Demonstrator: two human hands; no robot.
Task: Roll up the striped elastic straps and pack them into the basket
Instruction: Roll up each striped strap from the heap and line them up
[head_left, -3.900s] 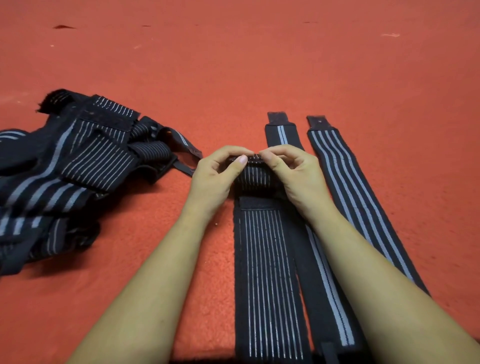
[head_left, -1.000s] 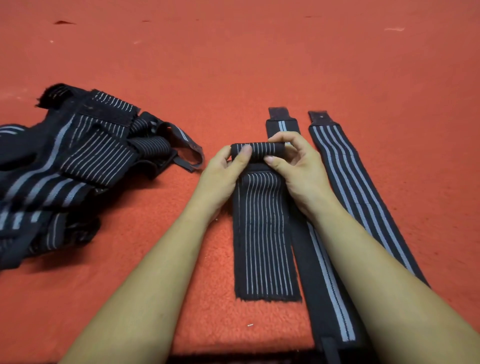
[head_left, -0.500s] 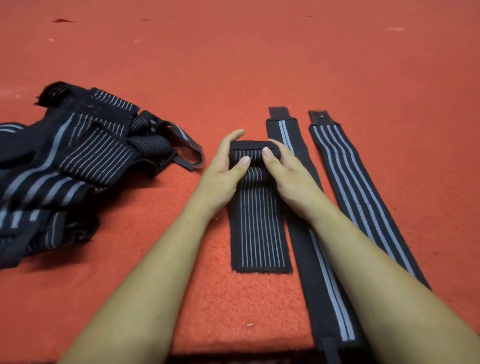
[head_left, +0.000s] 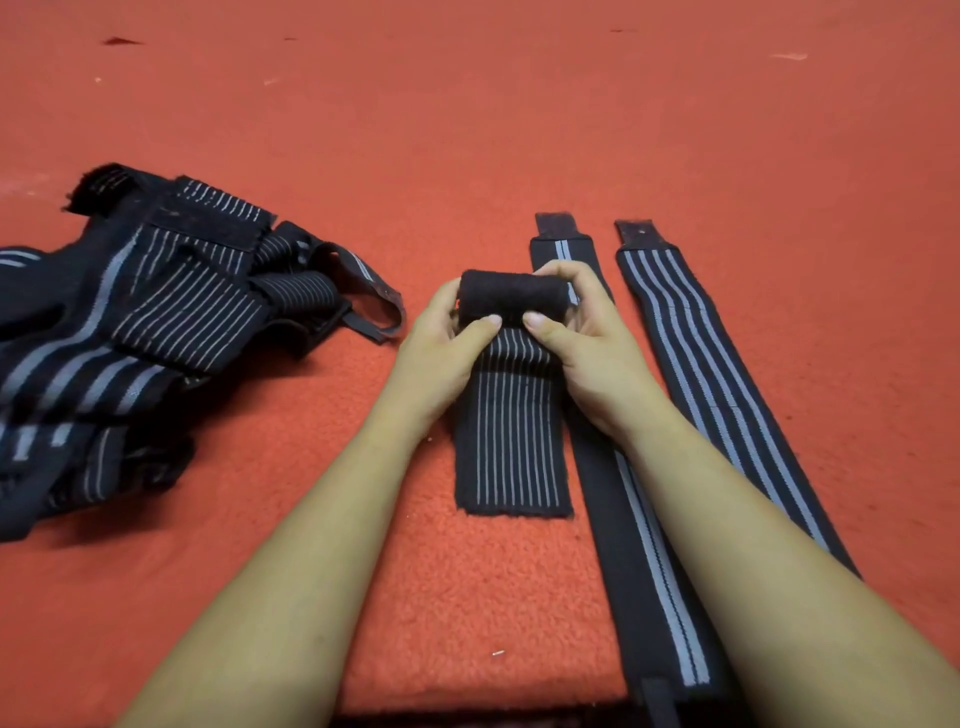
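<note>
A black strap with thin grey stripes (head_left: 511, 441) lies on the red carpet in front of me, its far end wound into a thick roll (head_left: 511, 296). My left hand (head_left: 447, 348) grips the roll's left end, thumb on top. My right hand (head_left: 587, 338) grips the right end, fingers curled over the roll. The unrolled tail reaches toward me and ends at a cut edge. No basket is in view.
Two long flat straps lie to the right: one with a single grey stripe (head_left: 639, 561), partly under my right forearm, and one with three stripes (head_left: 696, 353). A tangled heap of striped straps (head_left: 130, 332) sits at the left on the red carpet (head_left: 519, 130).
The roll has grown thicker and the flat tail shorter as both hands wound the strap toward me. My hands went from pressing on the roll to gripping its ends.
</note>
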